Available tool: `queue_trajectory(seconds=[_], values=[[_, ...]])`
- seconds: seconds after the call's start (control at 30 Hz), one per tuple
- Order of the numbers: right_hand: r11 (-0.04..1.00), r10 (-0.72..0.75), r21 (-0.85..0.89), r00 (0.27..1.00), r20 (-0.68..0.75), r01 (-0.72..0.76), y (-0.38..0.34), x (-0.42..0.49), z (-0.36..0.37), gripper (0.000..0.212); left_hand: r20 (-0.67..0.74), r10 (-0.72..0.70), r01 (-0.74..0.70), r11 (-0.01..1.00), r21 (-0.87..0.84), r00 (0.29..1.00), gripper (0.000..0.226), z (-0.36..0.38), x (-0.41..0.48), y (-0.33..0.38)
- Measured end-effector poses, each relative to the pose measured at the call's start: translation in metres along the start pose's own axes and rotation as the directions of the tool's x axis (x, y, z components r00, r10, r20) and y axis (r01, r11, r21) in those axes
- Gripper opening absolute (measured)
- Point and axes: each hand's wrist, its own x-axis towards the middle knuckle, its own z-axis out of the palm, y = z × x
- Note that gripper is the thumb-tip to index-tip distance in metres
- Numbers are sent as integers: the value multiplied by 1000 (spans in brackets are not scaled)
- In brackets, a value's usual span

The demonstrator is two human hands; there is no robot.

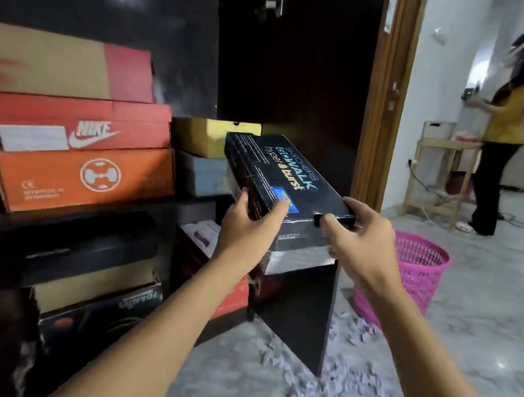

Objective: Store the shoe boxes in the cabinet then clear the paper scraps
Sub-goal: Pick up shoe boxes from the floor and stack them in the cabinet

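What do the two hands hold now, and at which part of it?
Both hands hold the black shoe box at its near end: the left hand grips the left corner, the right hand the right corner.

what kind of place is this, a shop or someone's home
Most likely a home: mixed shoe boxes stacked in a dark cabinet, a pink basket on the marble-look floor, and a wooden doorway opening onto another room.

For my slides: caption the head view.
Left hand and right hand hold a black shoe box at the cabinet; paper scraps litter the floor.
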Motion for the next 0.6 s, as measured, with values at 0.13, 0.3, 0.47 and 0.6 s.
queue_trajectory(seconds=[0.13,0.3,0.47,0.6], values=[[1000,-6,-23,999,-31,5,-59,64,20,80,8,40,-40,999,-9,999,43,-31,56,49],[999,-8,-45,999,-48,6,-129,121,39,82,80,51,-50,999,-13,996,70,-69,118,109],[998,-3,-68,1000,-31,1,-159,170,46,69,138,29,-29,1000,1,990,97,-83,160,139],[993,18,-114,1000,-6,-18,-150,200,53,67,174,-5,-6,998,62,985,87,-74,186,135]])
